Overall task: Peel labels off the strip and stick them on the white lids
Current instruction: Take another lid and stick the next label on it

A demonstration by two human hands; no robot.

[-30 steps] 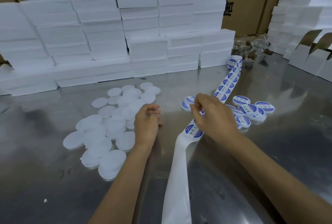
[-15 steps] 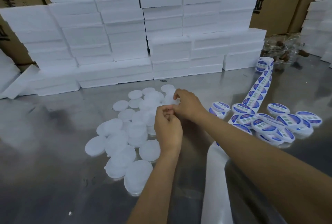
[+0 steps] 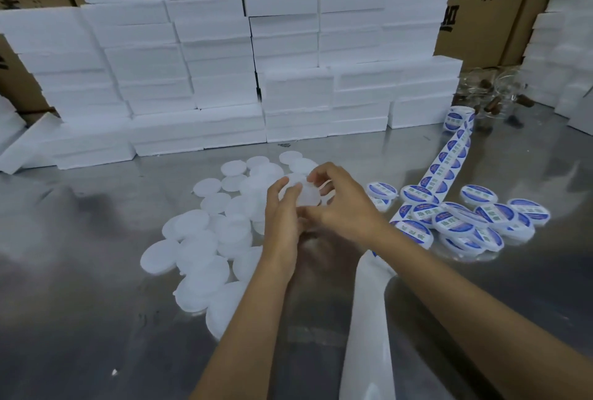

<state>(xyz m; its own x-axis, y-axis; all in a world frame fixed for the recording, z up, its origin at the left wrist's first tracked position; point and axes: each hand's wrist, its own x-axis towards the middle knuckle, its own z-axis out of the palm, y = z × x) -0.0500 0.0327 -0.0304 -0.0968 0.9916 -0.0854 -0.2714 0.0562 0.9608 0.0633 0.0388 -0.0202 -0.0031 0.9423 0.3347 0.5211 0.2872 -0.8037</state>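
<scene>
**Lid lifted between both hands**

Both hands have risen since a moment ago, bringing one white lid [image 3: 300, 192] off the pile. In the head view, the left hand [image 3: 282, 217] and right hand [image 3: 340, 204] curl their fingers round it at centre. Unlabelled lids [image 3: 199, 239] spread toward 9 o'clock; about ten labelled lids [image 3: 455, 223] lie at 3 o'clock beside the label strip [image 3: 449, 156] on the desk [image 3: 96, 303]. Well over half remain.
</scene>
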